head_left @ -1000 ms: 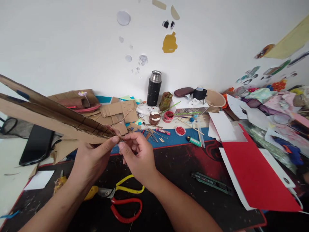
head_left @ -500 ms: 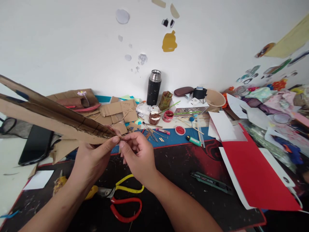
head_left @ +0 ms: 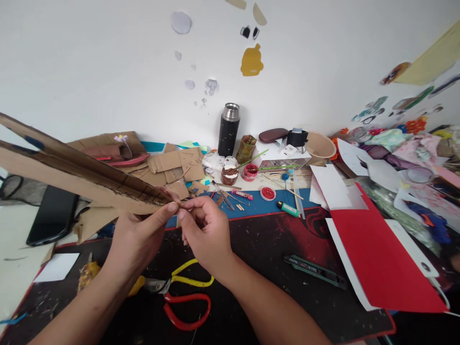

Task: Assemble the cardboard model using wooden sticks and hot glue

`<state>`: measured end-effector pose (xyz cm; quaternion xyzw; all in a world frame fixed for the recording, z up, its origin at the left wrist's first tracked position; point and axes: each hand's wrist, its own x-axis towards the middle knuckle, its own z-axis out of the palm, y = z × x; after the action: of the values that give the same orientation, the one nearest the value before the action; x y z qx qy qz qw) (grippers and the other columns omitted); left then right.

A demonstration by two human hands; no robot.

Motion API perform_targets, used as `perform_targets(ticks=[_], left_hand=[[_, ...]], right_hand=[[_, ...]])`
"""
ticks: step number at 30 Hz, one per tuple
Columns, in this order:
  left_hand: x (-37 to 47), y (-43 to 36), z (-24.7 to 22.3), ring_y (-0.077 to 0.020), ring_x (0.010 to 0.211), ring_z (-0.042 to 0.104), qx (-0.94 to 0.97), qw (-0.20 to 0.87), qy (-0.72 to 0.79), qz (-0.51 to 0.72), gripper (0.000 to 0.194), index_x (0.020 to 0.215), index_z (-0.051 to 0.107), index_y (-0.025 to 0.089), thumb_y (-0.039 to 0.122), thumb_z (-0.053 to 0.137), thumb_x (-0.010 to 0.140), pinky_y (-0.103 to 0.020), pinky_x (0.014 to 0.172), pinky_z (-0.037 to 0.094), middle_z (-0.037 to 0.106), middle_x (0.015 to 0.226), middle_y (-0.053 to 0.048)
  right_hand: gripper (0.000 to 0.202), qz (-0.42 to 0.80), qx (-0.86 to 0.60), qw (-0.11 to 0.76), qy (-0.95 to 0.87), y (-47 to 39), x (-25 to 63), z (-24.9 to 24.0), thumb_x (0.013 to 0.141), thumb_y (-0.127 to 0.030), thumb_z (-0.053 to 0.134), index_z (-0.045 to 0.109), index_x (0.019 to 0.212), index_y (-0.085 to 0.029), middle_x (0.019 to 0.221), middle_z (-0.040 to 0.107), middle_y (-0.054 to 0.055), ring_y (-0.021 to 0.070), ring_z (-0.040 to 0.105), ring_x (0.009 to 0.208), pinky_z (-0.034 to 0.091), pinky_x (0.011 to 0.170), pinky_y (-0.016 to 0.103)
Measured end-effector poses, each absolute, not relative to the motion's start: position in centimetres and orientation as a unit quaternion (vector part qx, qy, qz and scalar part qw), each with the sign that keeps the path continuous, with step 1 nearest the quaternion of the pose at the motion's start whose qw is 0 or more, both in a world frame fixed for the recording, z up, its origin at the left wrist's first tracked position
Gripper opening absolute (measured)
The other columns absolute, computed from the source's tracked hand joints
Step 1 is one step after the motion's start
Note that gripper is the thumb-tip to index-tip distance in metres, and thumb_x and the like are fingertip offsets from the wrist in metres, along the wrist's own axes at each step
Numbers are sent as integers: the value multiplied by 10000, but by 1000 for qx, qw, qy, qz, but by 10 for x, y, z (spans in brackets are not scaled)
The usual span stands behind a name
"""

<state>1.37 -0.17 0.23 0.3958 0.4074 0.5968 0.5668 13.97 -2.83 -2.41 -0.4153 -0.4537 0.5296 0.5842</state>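
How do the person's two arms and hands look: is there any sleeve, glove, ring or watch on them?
Both forearms are bare up to the picture's edge, with no sleeve in view. The left hand and the right hand wear no gloves, and no ring, watch or bracelet shows. The fingers have short, unpainted nails.

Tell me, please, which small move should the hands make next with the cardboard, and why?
Probably the right hand should peel off the frayed bit. The left hand pinches the cardboard piece at its ragged tip, and the right fingertips meet it there.
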Motion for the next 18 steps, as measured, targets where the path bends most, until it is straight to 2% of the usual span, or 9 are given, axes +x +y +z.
perform_targets(ticks=[18], left_hand=[[14,-2,2,-202,892,671,384,568,411,601,265,852,820,197,285,1003,682,-309,893,566,751,863,-22]], right_hand=[[184,502,-448,573,-468,-30,141,-22,980,-405,710,628,979,-241,560,545,-85,123,514,444,374,430,233]])
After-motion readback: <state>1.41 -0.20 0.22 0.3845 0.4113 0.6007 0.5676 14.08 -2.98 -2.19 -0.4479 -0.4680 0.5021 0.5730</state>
